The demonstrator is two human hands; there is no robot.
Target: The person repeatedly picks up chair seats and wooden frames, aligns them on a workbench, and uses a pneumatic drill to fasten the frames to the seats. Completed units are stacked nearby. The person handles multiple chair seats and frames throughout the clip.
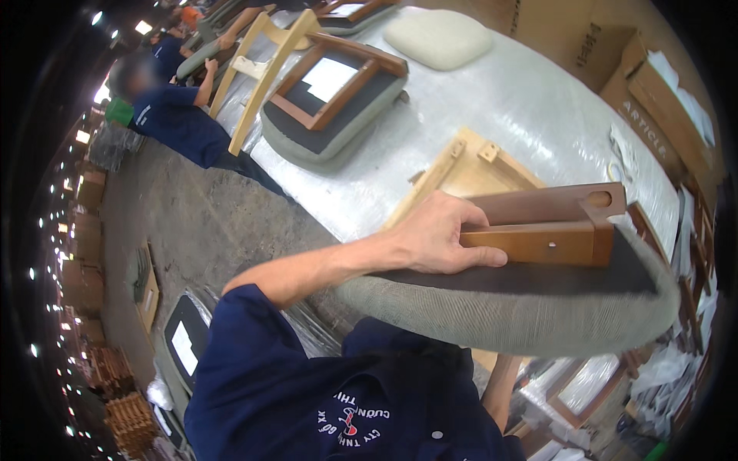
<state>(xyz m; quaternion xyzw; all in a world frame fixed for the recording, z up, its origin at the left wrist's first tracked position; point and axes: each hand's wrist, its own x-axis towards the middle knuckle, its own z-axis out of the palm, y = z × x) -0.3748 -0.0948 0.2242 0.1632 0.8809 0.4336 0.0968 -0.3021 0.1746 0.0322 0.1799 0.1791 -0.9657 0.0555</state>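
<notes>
My left hand (446, 234) is closed round the edge of a brown wooden frame (565, 243), thumb on its near side. The frame lies on the dark underside of a grey-green upholstered seat (523, 316), which is held up close in front of my body. A slot shows at one end of the frame. My right forearm (501, 390) rises below the seat; the seat hides the hand, so its fingers do not show.
Another upholstered seat with a brown frame (332, 127) lies upside down on the plastic-covered table (430, 107), near a pale wood frame (461, 165) and a beige cushion (438, 38). A co-worker (177, 123) stands to the left. Cartons (653, 107) and wooden parts crowd the right.
</notes>
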